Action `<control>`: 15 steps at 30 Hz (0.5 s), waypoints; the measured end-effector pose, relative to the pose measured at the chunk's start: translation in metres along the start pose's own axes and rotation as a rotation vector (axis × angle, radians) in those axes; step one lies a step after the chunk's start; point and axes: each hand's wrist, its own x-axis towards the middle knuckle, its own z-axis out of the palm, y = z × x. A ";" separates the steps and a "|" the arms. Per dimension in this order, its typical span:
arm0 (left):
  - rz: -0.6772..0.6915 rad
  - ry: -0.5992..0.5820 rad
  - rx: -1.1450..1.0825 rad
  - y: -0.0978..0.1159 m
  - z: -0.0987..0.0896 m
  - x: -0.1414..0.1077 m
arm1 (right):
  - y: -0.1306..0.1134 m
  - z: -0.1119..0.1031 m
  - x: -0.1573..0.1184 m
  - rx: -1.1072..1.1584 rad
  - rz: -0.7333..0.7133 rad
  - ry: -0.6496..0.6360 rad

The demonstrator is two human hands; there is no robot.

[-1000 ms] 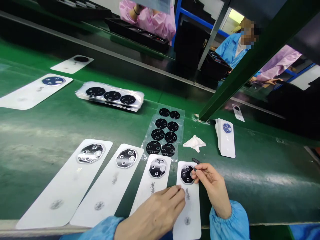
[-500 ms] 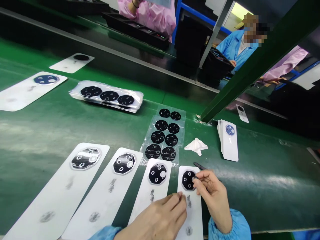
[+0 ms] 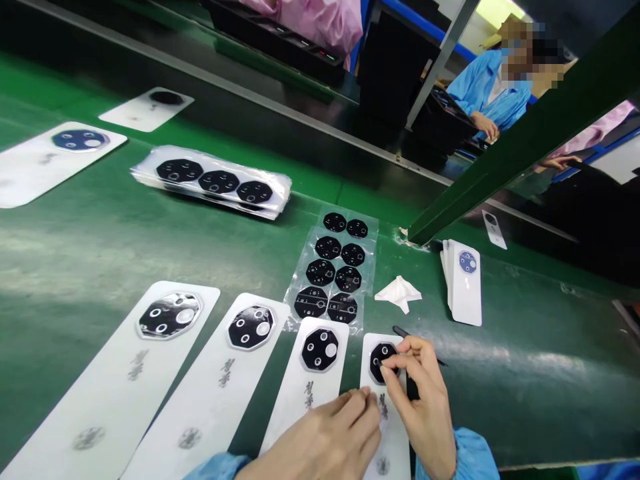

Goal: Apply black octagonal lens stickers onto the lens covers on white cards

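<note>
Four white phone back panels lie in a row in front of me, each with a black octagonal camera patch. The rightmost panel (image 3: 373,460) is between my hands. Over its black octagonal patch (image 3: 376,355), my right hand (image 3: 423,393) has thumb and forefinger pinched; what they hold, if anything, is too small to make out. My left hand (image 3: 320,433) lies at that panel's left edge, its fingers curled together and their tips partly hidden. Beyond my right fingers, black tweezers (image 3: 401,331) lie partly covered. The neighbouring panel (image 3: 285,417) is just left, partly under my left hand.
Clear sheets of black octagonal stickers (image 3: 327,272) lie ahead, beside a crumpled white wipe (image 3: 399,293). A stack of sticker sheets (image 3: 210,181) is farther left, stacked panels (image 3: 465,287) to the right. A green post (image 3: 465,193) rises from the bench. Co-workers sit across.
My right hand's pinched fingertips have shifted left across the black octagonal patch. My left hand stays at the panel's edge. The whole view has tilted slightly.
</note>
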 end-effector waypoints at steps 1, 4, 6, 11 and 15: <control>-0.004 0.007 -0.005 0.000 0.000 0.000 | 0.000 0.000 0.000 -0.003 0.004 -0.001; -0.009 0.027 -0.007 0.000 0.001 0.000 | -0.001 0.001 0.001 -0.018 0.010 -0.014; 0.000 0.041 -0.004 0.000 0.000 0.000 | -0.002 0.002 0.001 -0.040 0.008 -0.034; -0.007 0.004 0.002 0.000 -0.001 0.002 | -0.004 0.004 0.007 -0.080 0.038 -0.034; -0.013 -0.022 0.047 0.002 -0.005 0.005 | -0.002 0.001 0.015 -0.025 0.128 0.105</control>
